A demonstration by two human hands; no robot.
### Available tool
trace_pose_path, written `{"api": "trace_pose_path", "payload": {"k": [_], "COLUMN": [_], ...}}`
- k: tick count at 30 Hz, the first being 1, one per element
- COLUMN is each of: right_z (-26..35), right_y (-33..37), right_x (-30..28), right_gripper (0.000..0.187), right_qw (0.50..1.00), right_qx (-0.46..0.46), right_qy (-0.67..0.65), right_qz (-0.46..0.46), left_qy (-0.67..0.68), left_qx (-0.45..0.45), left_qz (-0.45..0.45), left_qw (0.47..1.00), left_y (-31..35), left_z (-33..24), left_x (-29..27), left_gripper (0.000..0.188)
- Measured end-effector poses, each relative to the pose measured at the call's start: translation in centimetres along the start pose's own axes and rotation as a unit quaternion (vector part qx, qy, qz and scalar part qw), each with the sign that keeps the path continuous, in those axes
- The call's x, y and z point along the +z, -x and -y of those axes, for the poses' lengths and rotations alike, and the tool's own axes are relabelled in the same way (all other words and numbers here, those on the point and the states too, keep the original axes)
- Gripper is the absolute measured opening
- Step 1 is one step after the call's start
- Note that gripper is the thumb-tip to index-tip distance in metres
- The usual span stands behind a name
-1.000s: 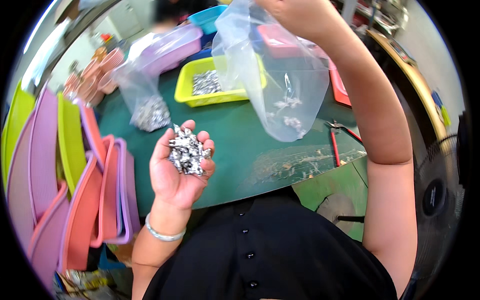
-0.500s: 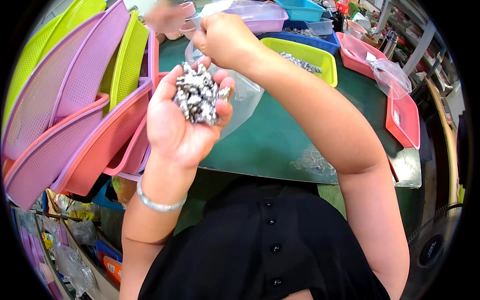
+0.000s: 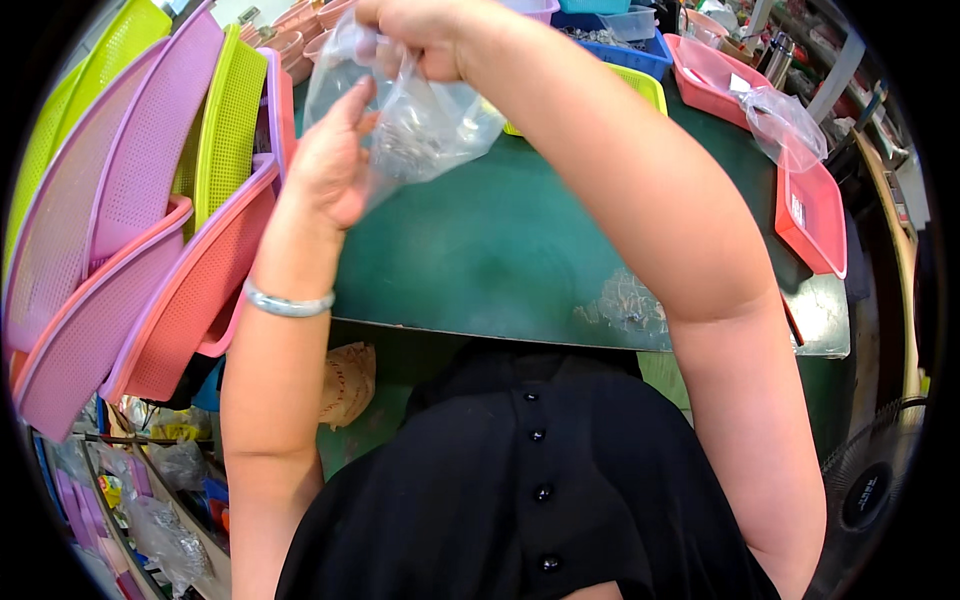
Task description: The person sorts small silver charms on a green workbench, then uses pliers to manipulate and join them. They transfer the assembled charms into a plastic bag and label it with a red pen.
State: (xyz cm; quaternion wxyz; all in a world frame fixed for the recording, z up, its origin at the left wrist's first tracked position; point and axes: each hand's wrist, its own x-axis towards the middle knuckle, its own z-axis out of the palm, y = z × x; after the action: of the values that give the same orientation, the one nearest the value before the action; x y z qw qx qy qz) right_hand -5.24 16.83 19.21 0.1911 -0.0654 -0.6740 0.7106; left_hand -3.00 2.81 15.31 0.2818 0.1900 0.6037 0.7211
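My right hand is closed on the upper edge of a clear plastic bag held up over the table. Small silvery metal parts show blurred through the plastic in its lower half. Against the bag's left side is my left hand, turned sideways with the thumb stretched upward. Its other fingers are partly hidden, and no parts show in its palm. A pale bangle circles my left wrist.
Purple, green and coral mesh baskets lean stacked at left. Along the back of the green table stand a yellow-green basket and a blue tray. Pink trays line the right side. A fan stands lower right.
My left hand has turned from palm up to sideways against the bag, and the heap of metal parts is gone from its palm. My right hand has shifted up and left with the bag.
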Motion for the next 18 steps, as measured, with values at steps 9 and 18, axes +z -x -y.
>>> {"api": "trace_pose_path", "payload": {"k": [9, 18], "right_z": [0.5, -2.9], "right_y": [1.7, 10.5], "right_x": [-7.3, -25.3], "right_gripper": [0.016, 0.052], "right_qw": [0.998, 0.818], "right_qx": [-0.006, 0.071], "right_qy": [-0.065, 0.53], "right_qz": [-0.009, -0.214], "left_qy": [-0.553, -0.617], "left_qx": [0.236, 0.367], "left_qz": [0.08, 0.059], "left_qw": [0.795, 0.693], "left_y": [2.3, 2.5], "left_z": [-4.7, -6.6], "left_x": [-2.9, -2.0], "left_gripper": [0.013, 0.006]}}
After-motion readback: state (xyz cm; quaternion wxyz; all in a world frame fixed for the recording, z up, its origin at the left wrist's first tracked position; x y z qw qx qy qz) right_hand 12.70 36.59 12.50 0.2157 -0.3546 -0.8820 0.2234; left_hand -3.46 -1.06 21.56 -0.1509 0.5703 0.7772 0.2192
